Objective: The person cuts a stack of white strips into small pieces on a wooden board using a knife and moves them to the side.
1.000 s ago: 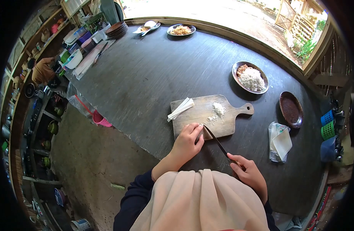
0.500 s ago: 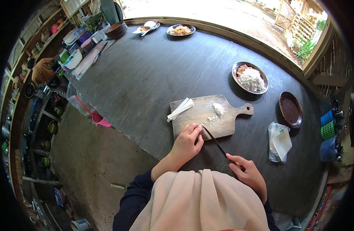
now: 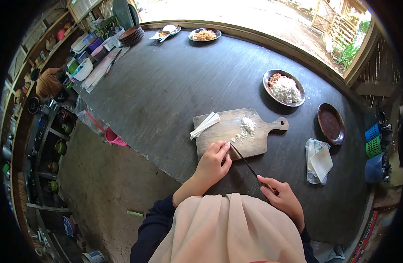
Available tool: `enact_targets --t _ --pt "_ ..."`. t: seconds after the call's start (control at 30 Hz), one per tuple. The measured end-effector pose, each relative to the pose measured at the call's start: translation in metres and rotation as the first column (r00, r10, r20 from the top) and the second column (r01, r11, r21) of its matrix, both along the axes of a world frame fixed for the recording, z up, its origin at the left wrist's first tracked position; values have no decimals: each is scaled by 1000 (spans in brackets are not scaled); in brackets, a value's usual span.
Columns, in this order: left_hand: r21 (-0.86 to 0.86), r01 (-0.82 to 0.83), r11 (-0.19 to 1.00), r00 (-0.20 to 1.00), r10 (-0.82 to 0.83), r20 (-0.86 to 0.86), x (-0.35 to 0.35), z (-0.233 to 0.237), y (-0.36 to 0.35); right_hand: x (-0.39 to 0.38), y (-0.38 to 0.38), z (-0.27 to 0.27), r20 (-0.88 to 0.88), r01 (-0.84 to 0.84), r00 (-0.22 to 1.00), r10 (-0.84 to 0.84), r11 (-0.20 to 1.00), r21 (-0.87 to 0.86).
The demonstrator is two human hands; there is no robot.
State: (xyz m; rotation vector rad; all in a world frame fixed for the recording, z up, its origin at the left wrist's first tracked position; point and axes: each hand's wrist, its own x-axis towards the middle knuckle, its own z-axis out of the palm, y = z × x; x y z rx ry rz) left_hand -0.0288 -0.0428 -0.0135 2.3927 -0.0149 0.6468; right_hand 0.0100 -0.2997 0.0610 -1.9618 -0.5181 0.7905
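At the lower centre of the frame, through my remote feed, I see the wearer's right hand [image 3: 280, 192] closed around the handle of a long, thin, dark-bladed knife [image 3: 244, 160]. Its blade slants up and left to the fingertips of the left hand [image 3: 212, 162], which bends down over the near edge of a rectangular brown wooden cutting board [image 3: 230, 125]; I cannot tell whether those fingers grip anything, as they hide what lies beneath. On the board, I make out flat white strips [image 3: 205, 126] at its upper left and a small pile of fine white shreds [image 3: 248, 126] further right, toward its handle.
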Motion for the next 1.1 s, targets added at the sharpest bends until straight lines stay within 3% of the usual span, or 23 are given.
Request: enact_targets --t 0.23,0.57,0.67,0.77,1.1 --pt "11 1 1000 1000 -1 -4 0 1 -1 -3 4 -1 109 -38 993 34 999 29" --pt "26 8 1000 1000 -8 -7 0 1 -1 -3 16 12 122 -52 991 55 998 -31" --pt "21 15 1000 1000 -15 -15 0 3 0 -5 11 10 156 -66 986 61 997 29" --pt "18 10 1000 1000 -10 -4 0 1 0 -2 4 13 145 -84 985 89 996 -42" --pt "-13 -4 1000 1000 3 -20 0 1 1 -3 6 -5 118 -1 993 -8 997 75"
